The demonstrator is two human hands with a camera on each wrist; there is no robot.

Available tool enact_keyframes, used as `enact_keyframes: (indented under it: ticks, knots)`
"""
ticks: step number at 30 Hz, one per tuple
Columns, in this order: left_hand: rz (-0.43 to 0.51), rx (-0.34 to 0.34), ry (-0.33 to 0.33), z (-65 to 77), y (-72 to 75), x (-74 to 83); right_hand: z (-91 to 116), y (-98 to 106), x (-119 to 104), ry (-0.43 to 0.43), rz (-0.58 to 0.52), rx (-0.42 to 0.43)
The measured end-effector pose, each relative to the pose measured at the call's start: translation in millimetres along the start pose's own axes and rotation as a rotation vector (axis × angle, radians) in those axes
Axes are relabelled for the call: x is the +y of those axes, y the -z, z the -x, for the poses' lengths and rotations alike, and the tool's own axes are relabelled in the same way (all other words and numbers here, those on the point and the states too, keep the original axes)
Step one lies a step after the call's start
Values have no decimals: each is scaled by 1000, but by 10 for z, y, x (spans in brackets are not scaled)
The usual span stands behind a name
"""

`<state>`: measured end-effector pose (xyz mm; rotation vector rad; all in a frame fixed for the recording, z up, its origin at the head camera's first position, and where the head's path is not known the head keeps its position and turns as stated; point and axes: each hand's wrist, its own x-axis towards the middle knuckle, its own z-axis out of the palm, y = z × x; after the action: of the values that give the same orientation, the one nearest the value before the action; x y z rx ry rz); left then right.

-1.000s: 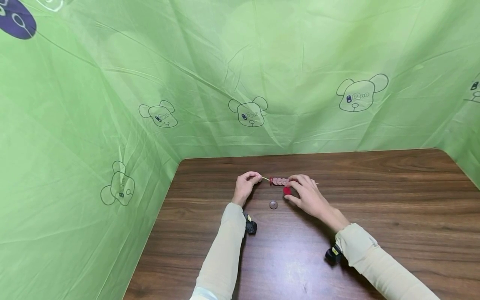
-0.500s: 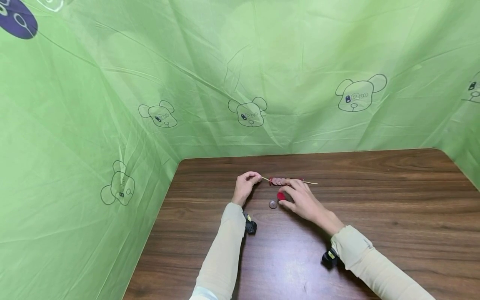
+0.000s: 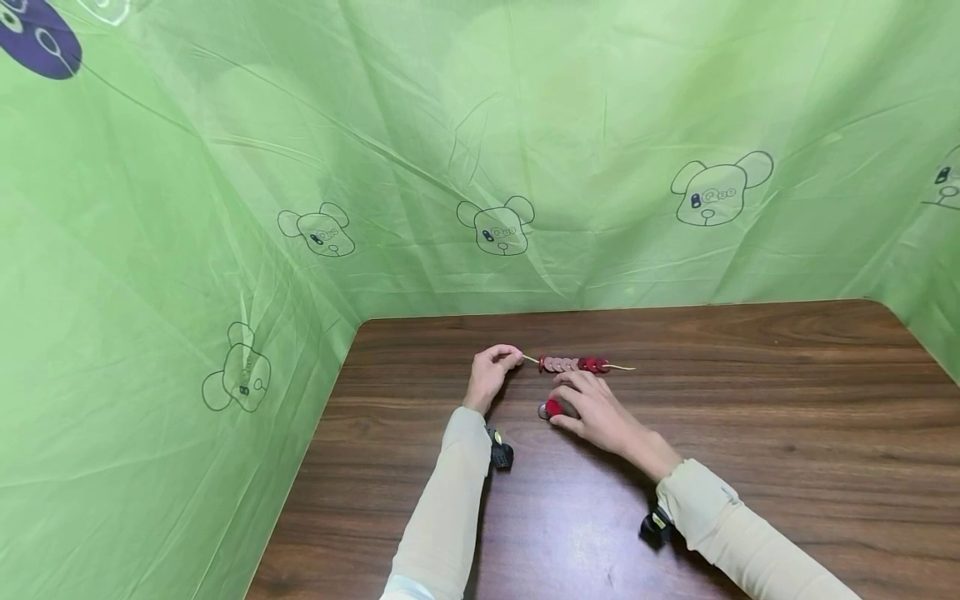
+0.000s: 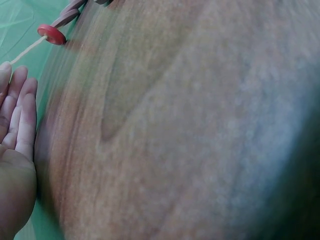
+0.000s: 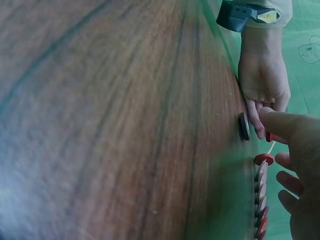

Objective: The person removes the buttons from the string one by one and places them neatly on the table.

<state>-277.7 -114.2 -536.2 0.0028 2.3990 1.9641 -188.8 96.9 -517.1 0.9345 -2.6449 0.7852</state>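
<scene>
My left hand (image 3: 489, 375) pinches the left end of a pale cord (image 3: 530, 358) between thumb and fingertip. Threaded on it is a row of buttons: one red button (image 4: 51, 34) standing on edge at the left, then several mauve buttons (image 3: 558, 364), then several dark red ones (image 3: 594, 365). Thumb and fingers of my right hand (image 3: 597, 414) pinch a loose bright red button (image 3: 553, 407), mostly behind the thumb in the right wrist view. It overlaps a loose dark purplish-brown button (image 5: 244, 126) in the head view, nearer to me than the row.
The brown wood-grain table (image 3: 795, 433) spreads around both hands. Green cloth (image 3: 600, 167) with bear-head prints stands behind it and at both sides. A black wrist camera (image 3: 501, 451) is strapped to the left wrist, and another (image 3: 655, 528) to the right.
My right hand has moved left and nearer to me with the red button, from beside the row to the loose dark button. The row's dark red end is uncovered. My left hand stays put.
</scene>
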Motion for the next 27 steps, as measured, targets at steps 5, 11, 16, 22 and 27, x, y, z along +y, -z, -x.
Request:
enact_keyframes:
  ticks: [5, 11, 16, 22, 27]
  knots:
    - [9, -4, 2, -24, -3, -42, 14, -35, -15, 35, 17, 2]
    - [-5, 18, -4, -21, -9, -44, 32, -55, -36, 46, 14, -16]
    - [-2, 21, -1, -27, -7, -52, 38, -79, -46, 48, 2, -28]
    - [5, 20, -4, -34, -8, -62, 43, -116, -49, 81, 7, -27]
    - [10, 20, -4, -32, -6, -61, 45, -133, -60, 91, 8, -35]
